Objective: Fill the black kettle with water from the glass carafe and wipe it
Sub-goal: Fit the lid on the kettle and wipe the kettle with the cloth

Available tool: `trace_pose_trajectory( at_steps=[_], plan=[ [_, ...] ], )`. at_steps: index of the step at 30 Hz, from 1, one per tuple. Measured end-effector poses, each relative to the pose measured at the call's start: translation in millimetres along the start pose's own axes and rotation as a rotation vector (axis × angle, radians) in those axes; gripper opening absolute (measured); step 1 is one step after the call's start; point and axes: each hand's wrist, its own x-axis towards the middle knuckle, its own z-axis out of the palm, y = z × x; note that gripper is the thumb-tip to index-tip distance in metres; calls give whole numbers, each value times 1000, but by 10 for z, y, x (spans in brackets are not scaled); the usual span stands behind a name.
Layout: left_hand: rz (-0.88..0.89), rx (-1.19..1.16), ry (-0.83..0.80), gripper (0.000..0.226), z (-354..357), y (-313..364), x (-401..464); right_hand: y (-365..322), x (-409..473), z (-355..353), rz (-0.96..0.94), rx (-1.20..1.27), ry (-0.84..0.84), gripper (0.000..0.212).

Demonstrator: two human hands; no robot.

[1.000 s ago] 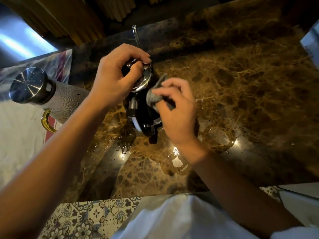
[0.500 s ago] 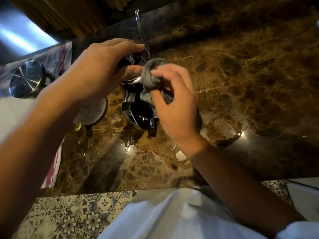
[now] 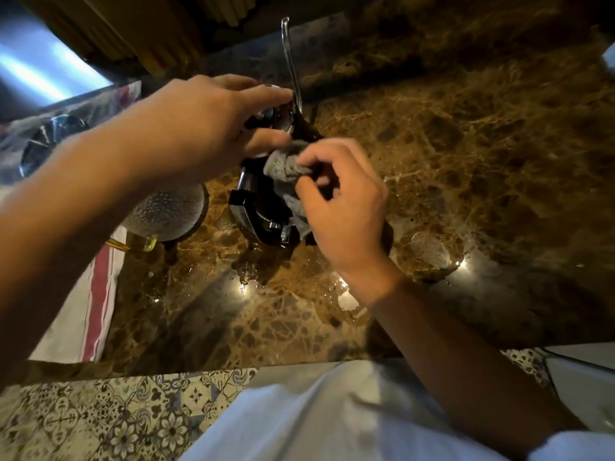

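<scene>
Pinching grey cloth (image 3: 286, 168), R hand (image 3: 346, 207) slid lower down kettle (image 3: 263, 211) (L hand (image 3: 199, 128) still grips lid).

Glossy black plastic on the kettle (image 3: 258, 211), soft matt grey cloth (image 3: 286, 168), polished brown marble countertop (image 3: 466, 154), dimpled textured carafe (image 3: 166, 211), shiny metal spout (image 3: 290, 61).

Upright black kettle (image 3: 258, 211) on countertop (image 3: 466, 161)

On the desk (image 3: 466, 161) there are one black kettle (image 3: 263, 214), one grey cloth (image 3: 286, 174), one glass carafe (image 3: 163, 211) and one striped towel (image 3: 96, 294). Two hands: left hand (image 3: 199, 131), right hand (image 3: 346, 207).
</scene>
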Motion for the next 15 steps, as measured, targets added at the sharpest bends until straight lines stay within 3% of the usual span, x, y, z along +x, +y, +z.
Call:
trace_pose_trajectory(
  at_steps=[2, 4, 11, 15],
  plan=[
    [-63, 82, 22, 76, 45, 102, -1, -38, 78, 78, -25, 1, 44, 14],
    [-41, 75, 83, 66, 64, 107, 5, 10, 37, 139, -25, -33, 40, 16],
    [1, 30, 58, 72, 35, 13, 11, 391, -547, 5, 199, -197, -202, 18],
    [56, -23, 29, 72, -5, -8, 23, 221, -305, 46, 86, -60, -125, 20]
  ],
)
